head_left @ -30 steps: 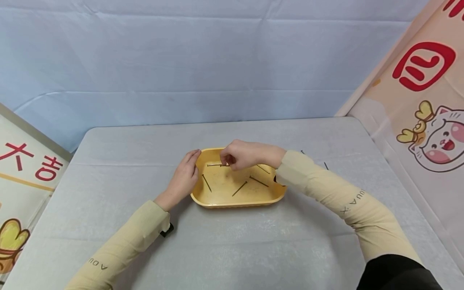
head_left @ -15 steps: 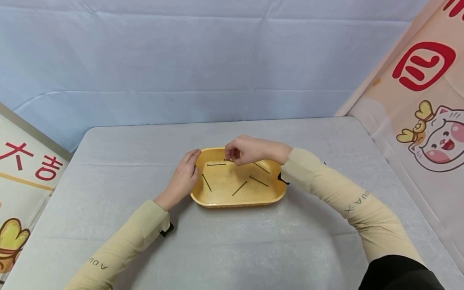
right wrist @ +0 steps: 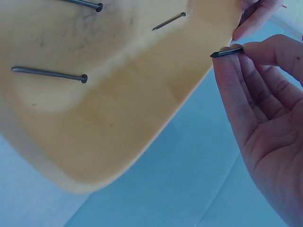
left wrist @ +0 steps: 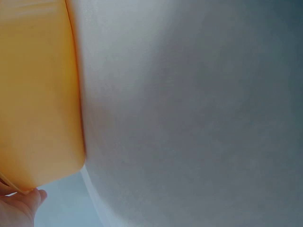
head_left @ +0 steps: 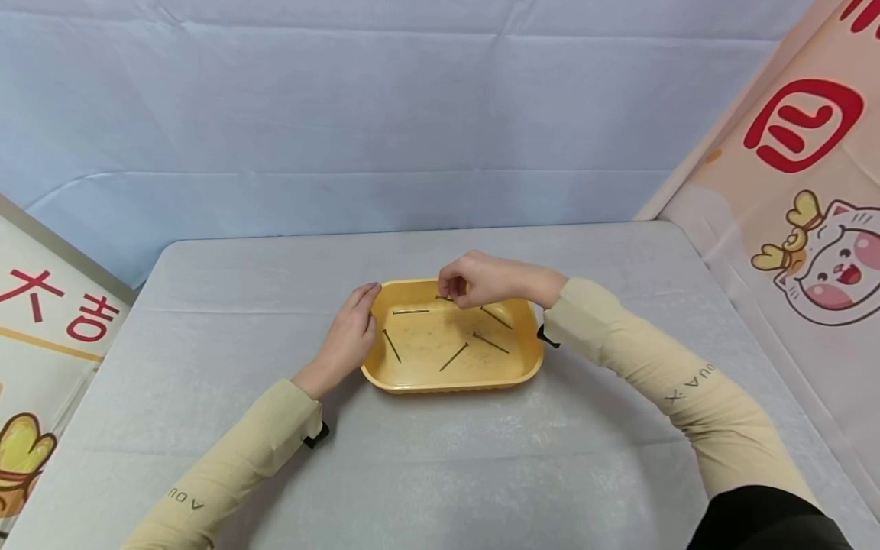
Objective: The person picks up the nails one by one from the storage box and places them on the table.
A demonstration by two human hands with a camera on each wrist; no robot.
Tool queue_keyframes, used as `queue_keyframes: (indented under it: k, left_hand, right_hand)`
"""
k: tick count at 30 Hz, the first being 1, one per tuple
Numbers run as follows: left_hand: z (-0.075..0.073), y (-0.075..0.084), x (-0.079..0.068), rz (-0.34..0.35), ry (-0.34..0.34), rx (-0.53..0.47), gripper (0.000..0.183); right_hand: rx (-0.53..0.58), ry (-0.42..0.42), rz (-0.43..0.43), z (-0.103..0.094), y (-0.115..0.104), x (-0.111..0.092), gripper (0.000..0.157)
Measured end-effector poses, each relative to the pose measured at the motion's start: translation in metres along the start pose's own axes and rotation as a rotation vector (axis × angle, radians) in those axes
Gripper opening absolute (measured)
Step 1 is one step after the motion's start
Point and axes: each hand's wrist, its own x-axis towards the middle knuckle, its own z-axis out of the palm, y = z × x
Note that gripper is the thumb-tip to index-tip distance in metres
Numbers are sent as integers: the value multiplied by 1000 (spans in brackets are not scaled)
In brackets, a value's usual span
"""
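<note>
A shallow yellow plastic tray [head_left: 426, 378] sits on the grey-covered table. Several dark nails lie spread apart on its floor, among them one nail [head_left: 410, 312] near the far left and another nail [right wrist: 49, 74] in the right wrist view. My left hand [head_left: 347, 332] holds the tray's left end at the rim; part of it shows at the lower left corner of the left wrist view. Over the tray's far side, my right hand [head_left: 481, 280] pinches a nail [right wrist: 227, 52] between thumb and fingertips. That nail is raised off the tray floor.
The grey table [head_left: 440, 473] stretches around the tray on all sides. A pale blue cloth backdrop [head_left: 412, 114] hangs behind it. Printed panels stand at the left [head_left: 48, 336] and right [head_left: 811, 221].
My right hand has moved right and away from me, lifting the pinched nail from beside the far-left nail. The left hand and tray have stayed in place.
</note>
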Motion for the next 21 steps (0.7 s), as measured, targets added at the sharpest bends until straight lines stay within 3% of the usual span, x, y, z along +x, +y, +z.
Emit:
queue_keyframes:
  k: [21]
  left_hand:
    - [2, -2, 1, -6, -3, -11, 45]
  right_hand:
    - [3, 24, 47, -11, 9, -16, 14]
